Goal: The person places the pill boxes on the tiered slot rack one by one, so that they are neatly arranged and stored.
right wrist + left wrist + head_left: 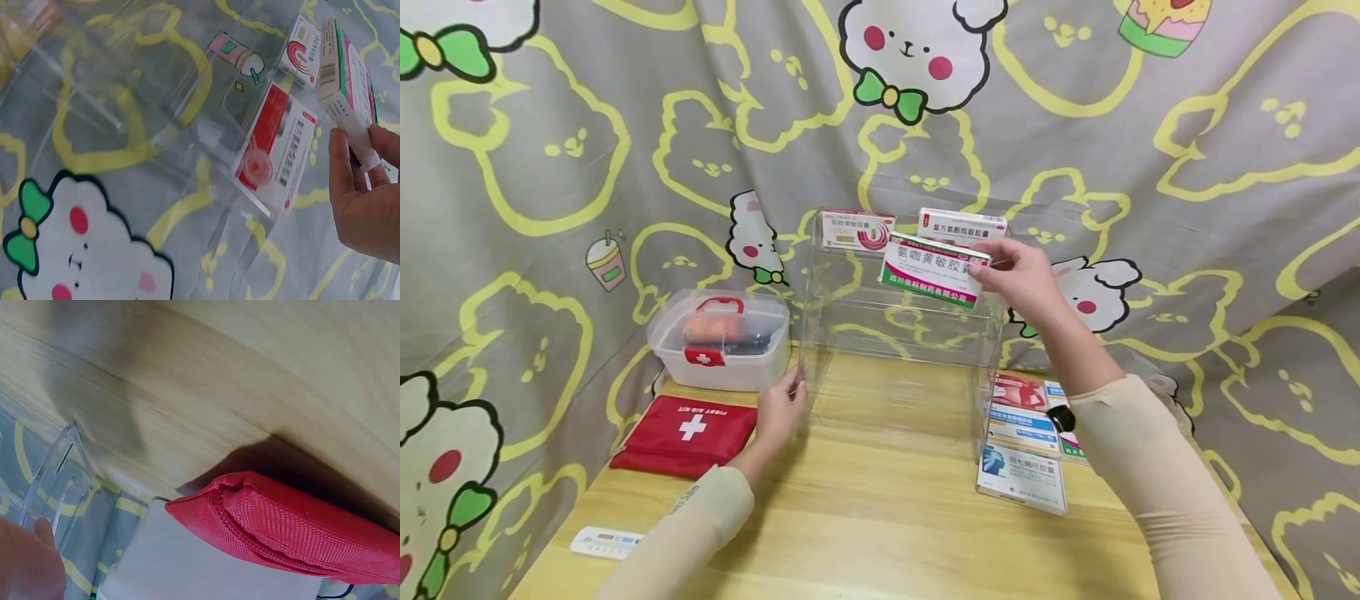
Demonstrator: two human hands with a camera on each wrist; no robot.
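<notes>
**Medicine box held at the top tier of a clear rack**

The right hand (1022, 279) grasps a green-and-pink medicine box (934, 271) by its right end, thumb and fingers curled round the edge, and holds it in the air in front of the upper part of a clear acrylic rack (850, 333) that stands on the wooden desk (880, 517). In the right wrist view the same box (347, 75) sits tilted in the fingers (350, 169), its barcoded end facing the camera.

Two more boxes already rest on the rack's top tier: a red-swirl box (856, 229) on the left and a white box with a red stripe (961, 225) on the right, just behind the held one. The held box overlaps both from the front; whether it touches them cannot be told.

The left hand (778, 412) rests against the rack's lower left front edge, fingers lightly bent on the clear wall. The left wrist view shows only part of that hand (28, 562) beside the rack's corner (59, 469), so how firmly it grips cannot be told.

Left of the rack lie a red first-aid pouch (685, 433) and, behind it, a clear-lidded first-aid case (722, 337). A small white card (606, 542) lies near the desk's front left edge. To the right of the rack, several flat medicine packs (1022, 450) lie in a row on the desk.
</notes>
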